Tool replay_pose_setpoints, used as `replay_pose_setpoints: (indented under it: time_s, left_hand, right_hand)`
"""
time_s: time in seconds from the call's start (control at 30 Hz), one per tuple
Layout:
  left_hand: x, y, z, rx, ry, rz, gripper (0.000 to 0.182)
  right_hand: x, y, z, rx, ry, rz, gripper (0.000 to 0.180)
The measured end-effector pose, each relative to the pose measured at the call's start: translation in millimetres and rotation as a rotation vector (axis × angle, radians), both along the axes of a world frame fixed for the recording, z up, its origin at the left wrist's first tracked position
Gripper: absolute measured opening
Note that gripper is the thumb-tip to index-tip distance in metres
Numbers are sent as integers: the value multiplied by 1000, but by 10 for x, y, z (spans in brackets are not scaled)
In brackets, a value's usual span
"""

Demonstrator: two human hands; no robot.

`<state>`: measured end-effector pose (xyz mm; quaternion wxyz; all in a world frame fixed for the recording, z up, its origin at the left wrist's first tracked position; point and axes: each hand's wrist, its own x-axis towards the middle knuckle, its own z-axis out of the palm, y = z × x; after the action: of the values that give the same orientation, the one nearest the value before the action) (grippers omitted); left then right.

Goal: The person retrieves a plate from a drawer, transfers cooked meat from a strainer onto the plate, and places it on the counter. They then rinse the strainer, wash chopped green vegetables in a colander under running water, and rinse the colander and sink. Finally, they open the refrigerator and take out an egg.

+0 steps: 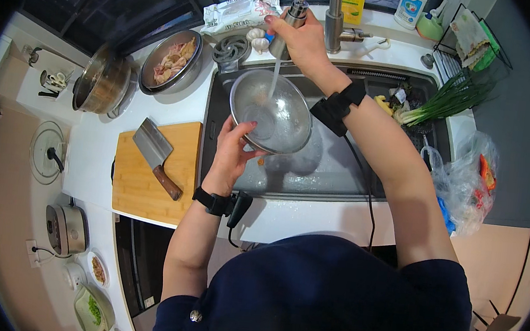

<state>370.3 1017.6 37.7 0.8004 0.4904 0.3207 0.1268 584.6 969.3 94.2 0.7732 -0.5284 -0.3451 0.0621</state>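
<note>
My left hand grips the lower left rim of a stainless steel bowl, which is tilted over the sink. Above it, my right hand is wrapped around the metal spray head of the kitchen faucet. A stream of water runs from the spray head into the bowl. The bowl's inside is wet, and I see no food in it. A small orange-brown scrap lies on the wet sink floor below my left hand.
A cleaver rests on a wooden cutting board left of the sink. Behind it stand a bowl of raw meat pieces and a pot. Green onions cross the sink's right corner, near a plastic bag with red peppers.
</note>
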Motion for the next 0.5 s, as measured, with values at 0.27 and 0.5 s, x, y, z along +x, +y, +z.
replay_pose_setpoints:
  time_s: [0.27, 0.5]
  left_hand:
    - [61, -35, -57, -47, 5, -7, 56]
    - [95, -5, -117, 41, 4, 12, 73]
  right_hand:
    - [-14, -83, 71, -36, 23, 65, 26]
    - [8, -140, 90, -19, 150, 330, 21]
